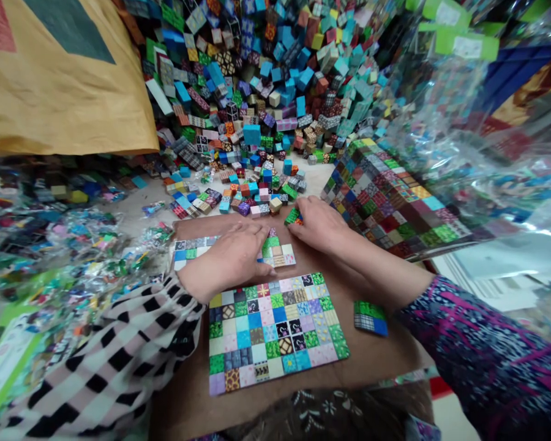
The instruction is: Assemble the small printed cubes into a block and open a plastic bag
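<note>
A flat brown board point(376, 355) lies in front of the person, and everything here is placed from it. On the near half of the board sits a finished rectangular mat of small patterned cubes point(275, 331), fitted edge to edge in green, blue, pink, lilac and black-and-white. Just right of that mat, still on the board, lies a small separate cluster of green and blue checked cubes point(370, 317). On the far half of the board runs a narrow unfinished strip of patterned cubes point(279, 252). The left hand point(232, 257), coming out of a black-and-cream checked sleeve, lies released and flat across the strip's middle, fingers stretched out and pressing down on it. The right hand point(319, 223), in a dark sleeve with a purple pattern, rests at the board's far edge with its fingers bent, grasping a single green patterned cube point(292, 216) at the fingertips, just beyond the right end of the strip. Past the board's far edge rises a big loose heap of coloured wooden cubes point(266, 79). Off the board's right far corner stands a neatly stacked block of patterned cubes point(390, 196), with clear plastic bags point(463, 122) behind it. To the board's left lie small filled packets of cubes point(73, 245), under a mustard-yellow cloth point(64, 86).
</note>
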`<state>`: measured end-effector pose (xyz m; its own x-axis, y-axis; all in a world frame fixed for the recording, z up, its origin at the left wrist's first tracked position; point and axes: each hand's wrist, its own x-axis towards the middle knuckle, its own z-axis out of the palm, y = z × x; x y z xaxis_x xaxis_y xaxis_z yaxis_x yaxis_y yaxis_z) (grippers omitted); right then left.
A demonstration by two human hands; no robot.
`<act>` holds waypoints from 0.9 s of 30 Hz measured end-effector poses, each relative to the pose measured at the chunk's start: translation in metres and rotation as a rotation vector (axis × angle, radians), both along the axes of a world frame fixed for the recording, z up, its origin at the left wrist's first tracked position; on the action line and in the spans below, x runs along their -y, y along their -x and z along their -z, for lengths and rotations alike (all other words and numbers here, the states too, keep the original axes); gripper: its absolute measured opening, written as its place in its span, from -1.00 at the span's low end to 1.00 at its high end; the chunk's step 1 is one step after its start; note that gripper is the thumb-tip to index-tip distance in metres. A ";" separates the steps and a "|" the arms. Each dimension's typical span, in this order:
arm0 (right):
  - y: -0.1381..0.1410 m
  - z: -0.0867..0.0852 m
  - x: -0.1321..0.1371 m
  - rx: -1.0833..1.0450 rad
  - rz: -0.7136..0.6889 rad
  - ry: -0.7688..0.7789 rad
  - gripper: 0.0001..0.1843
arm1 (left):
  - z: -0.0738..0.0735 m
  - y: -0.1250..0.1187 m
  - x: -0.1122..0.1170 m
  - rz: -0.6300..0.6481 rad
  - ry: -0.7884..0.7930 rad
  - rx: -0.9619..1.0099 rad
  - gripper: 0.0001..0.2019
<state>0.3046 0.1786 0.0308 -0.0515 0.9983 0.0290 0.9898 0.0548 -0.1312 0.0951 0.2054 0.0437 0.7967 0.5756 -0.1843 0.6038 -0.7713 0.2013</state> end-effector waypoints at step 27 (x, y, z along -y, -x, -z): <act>-0.021 -0.007 0.113 0.015 0.088 0.126 -0.75 | 0.003 0.001 -0.005 0.016 -0.014 -0.009 -0.35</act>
<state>0.3258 0.0659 0.0377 0.0366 0.9947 -0.0965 0.9920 -0.0479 -0.1168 0.0937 0.2103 0.0406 0.8044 0.5652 -0.1828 0.5928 -0.7838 0.1850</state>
